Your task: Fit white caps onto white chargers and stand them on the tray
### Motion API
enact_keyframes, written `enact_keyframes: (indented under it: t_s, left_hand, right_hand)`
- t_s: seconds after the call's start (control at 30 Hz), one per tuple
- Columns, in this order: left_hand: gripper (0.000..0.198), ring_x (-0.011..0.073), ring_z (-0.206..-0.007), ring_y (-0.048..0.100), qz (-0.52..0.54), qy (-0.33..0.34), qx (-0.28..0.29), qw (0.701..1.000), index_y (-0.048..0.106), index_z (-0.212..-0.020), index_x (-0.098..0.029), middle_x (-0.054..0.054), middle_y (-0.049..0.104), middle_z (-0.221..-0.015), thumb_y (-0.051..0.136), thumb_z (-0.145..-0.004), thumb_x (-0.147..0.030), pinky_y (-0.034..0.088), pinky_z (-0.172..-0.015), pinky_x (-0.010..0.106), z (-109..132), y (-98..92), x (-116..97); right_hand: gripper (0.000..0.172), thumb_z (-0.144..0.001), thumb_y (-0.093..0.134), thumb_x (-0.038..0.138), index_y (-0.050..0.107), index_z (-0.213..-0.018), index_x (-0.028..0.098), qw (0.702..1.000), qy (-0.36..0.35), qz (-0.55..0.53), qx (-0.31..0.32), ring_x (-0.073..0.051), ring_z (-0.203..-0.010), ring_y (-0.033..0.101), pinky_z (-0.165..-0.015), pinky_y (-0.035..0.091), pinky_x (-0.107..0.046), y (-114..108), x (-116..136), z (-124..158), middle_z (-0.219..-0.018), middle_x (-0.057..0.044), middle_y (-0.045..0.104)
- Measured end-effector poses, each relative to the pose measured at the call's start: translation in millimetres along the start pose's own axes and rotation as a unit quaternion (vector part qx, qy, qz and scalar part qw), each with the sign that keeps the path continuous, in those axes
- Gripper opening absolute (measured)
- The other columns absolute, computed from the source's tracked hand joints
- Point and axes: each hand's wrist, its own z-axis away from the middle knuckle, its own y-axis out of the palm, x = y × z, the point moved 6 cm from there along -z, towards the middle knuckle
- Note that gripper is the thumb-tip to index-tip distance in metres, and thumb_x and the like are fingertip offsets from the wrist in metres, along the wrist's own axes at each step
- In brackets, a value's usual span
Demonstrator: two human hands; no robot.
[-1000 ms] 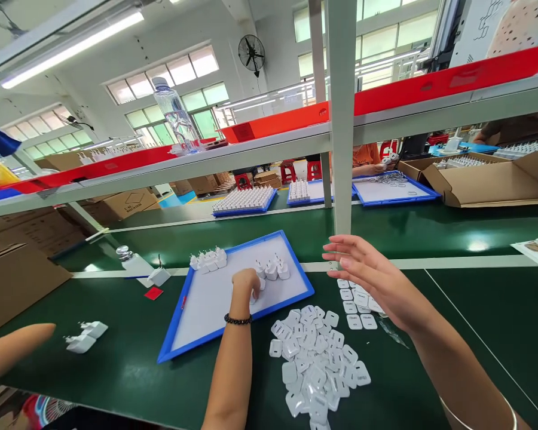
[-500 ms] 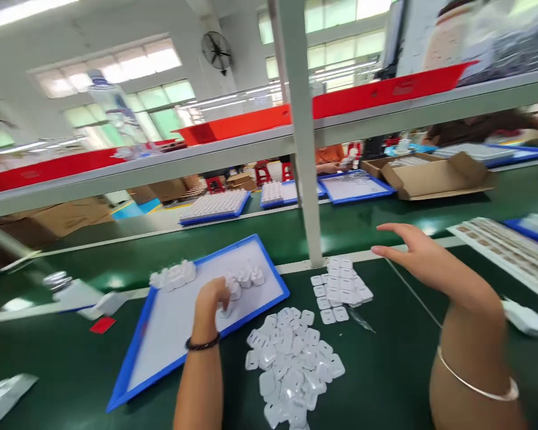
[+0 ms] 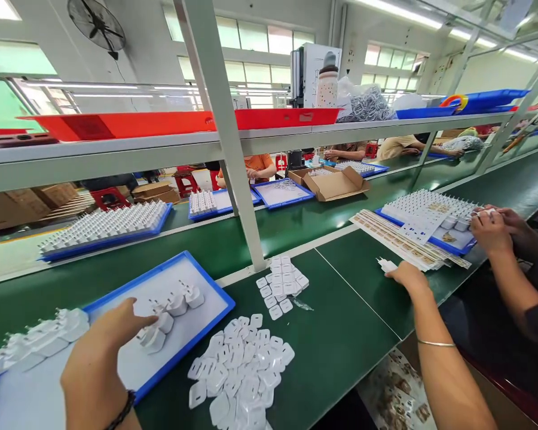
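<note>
My right hand (image 3: 409,279) is reaching out to the right, its fingers closed on a white plug adapter (image 3: 387,265) with metal pins. Over the blue-rimmed tray (image 3: 226,303), my left hand (image 3: 101,352) has thumb and fingers apart, with nothing visible in it. Just beside its thumb stand several white plug housings (image 3: 178,305), pins up. Another row of white plug housings (image 3: 49,335) lies along the tray's far left side. To the right of the tray is a loose heap of white square covers (image 3: 244,364). Behind it, more white covers (image 3: 283,279) are laid in stacked rows.
At right, a co-worker's hands (image 3: 493,230) hold a small white piece by a tray full of plugs (image 3: 430,206). Cardboard-like strips (image 3: 392,239) lie near my right hand. A shelf post (image 3: 237,179) rises behind the covers. Beyond are an open carton (image 3: 341,184) and trays.
The view has swung to the right. My right hand was open and raised; now it is lower and grips a plug adapter. My left hand's fingers, earlier down at the housings, are now spread.
</note>
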Motion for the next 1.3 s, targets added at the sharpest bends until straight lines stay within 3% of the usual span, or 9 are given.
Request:
enact_keyframes:
  t_s: [0.1, 0.23, 0.4, 0.5, 0.63, 0.8, 1.0, 1.17, 1.3]
  left_hand:
    - [0.050, 0.0374, -0.104, 0.068, 0.018, -0.042, -0.020, 0.999, 0.053, -0.120, -0.014, 0.023, 0.068, -0.119, 0.056, -0.081, -0.044, 0.055, -0.082, 0.042, 22.5, -18.2, -15.3]
    - [0.051, 0.0339, -0.122, 0.059, 0.055, 0.032, -0.075, 0.995, 0.047, -0.136, -0.017, 0.015, 0.055, -0.142, 0.051, -0.091, -0.038, 0.050, -0.097, 0.042, 66.7, -41.5, -86.5]
    - [0.073, 0.0305, -0.137, 0.044, 0.164, 0.355, -0.141, 0.909, 0.033, -0.147, -0.022, 0.013, 0.043, -0.151, 0.068, -0.084, -0.038, 0.038, -0.112, 0.045, 120.4, -41.9, -211.2]
    - [0.066, 0.0293, -0.130, 0.051, 0.222, 0.463, -0.141, 0.847, 0.033, -0.144, -0.021, 0.015, 0.051, -0.142, 0.065, -0.086, -0.027, 0.046, -0.104, 0.044, 132.4, -30.4, -245.8]
    - [0.031, 0.0230, -0.104, 0.063, 0.285, 0.410, -0.180, 0.847, 0.051, -0.122, -0.020, 0.010, 0.064, -0.115, 0.051, -0.091, -0.013, 0.051, -0.087, 0.035, 118.9, -37.6, -223.2]
    - [0.029, 0.0208, -0.100, 0.061, 0.318, 0.328, -0.281, 0.844, 0.053, -0.115, -0.020, 0.007, 0.063, -0.111, 0.053, -0.088, -0.011, 0.049, -0.087, 0.033, 113.8, -68.1, -170.7]
    - [0.029, 0.0204, -0.096, 0.061, 0.320, 0.343, -0.247, 0.848, 0.053, -0.114, -0.021, 0.006, 0.063, -0.111, 0.054, -0.087, -0.010, 0.048, -0.083, 0.032, 118.2, -68.3, -170.6]
    - [0.027, 0.0190, -0.092, 0.059, 0.335, 0.350, -0.232, 0.843, 0.053, -0.111, -0.021, 0.005, 0.062, -0.108, 0.053, -0.087, -0.009, 0.047, -0.080, 0.031, 118.4, -67.0, -174.2]
    - [0.024, 0.0184, -0.090, 0.057, 0.381, 0.347, -0.242, 0.822, 0.051, -0.114, -0.021, 0.005, 0.059, -0.107, 0.054, -0.090, -0.014, 0.046, -0.080, 0.030, 121.6, -70.6, -167.6]
  right_hand:
    - [0.017, -0.072, 0.066, 0.031, 0.065, -0.082, 0.017, 0.999, -0.019, -0.027, -0.016, -0.036, -0.088, 0.068, -0.064, 0.048, -0.038, 1.4, -12.3, 4.6, -0.087, -0.019, 0.071]
    - [0.023, -0.077, 0.056, 0.042, 0.056, -0.075, 0.019, 0.990, -0.099, -0.086, -0.044, -0.032, -0.075, 0.062, -0.061, 0.042, -0.037, -8.1, 26.3, 30.2, -0.074, -0.014, 0.065]
    - [0.024, -0.077, 0.057, 0.044, 0.048, -0.072, 0.023, 0.925, -0.317, -0.203, 0.038, -0.018, -0.065, 0.051, -0.061, 0.040, -0.029, -0.9, 135.8, 119.6, -0.067, 0.000, 0.053]
    - [0.029, -0.074, 0.064, 0.046, 0.048, -0.072, 0.023, 0.856, -0.422, -0.258, 0.149, -0.015, -0.062, 0.048, -0.061, 0.041, -0.026, 12.2, 185.7, 178.3, -0.063, 0.004, 0.048]
    - [0.034, -0.090, 0.044, 0.052, 0.055, -0.093, 0.020, 0.746, -0.451, -0.373, 0.317, -0.017, -0.071, 0.052, -0.067, 0.044, -0.029, 40.9, 213.8, 207.4, -0.073, 0.001, 0.051]
    - [0.016, -0.079, 0.071, 0.030, 0.062, -0.084, 0.019, 0.790, -0.437, -0.235, 0.360, -0.016, -0.071, 0.053, -0.070, 0.046, -0.031, 119.7, 221.4, 205.5, -0.071, 0.002, 0.055]
    - [0.023, -0.096, 0.061, 0.031, 0.062, -0.112, 0.014, 0.814, -0.385, -0.081, 0.427, -0.017, -0.083, 0.065, -0.072, 0.057, -0.034, 187.3, 227.2, 223.9, -0.104, -0.005, 0.066]
    - [0.016, -0.093, 0.064, 0.028, 0.063, -0.094, 0.012, 0.779, -0.367, -0.099, 0.499, -0.012, -0.061, 0.064, -0.056, 0.055, -0.025, 183.4, 237.9, 231.0, -0.079, 0.000, 0.067]
    - [0.023, -0.085, 0.070, 0.033, 0.056, -0.080, 0.016, 0.743, -0.385, -0.235, 0.495, -0.016, -0.062, 0.069, -0.054, 0.053, -0.024, 132.2, 261.2, 226.2, -0.066, -0.003, 0.070]
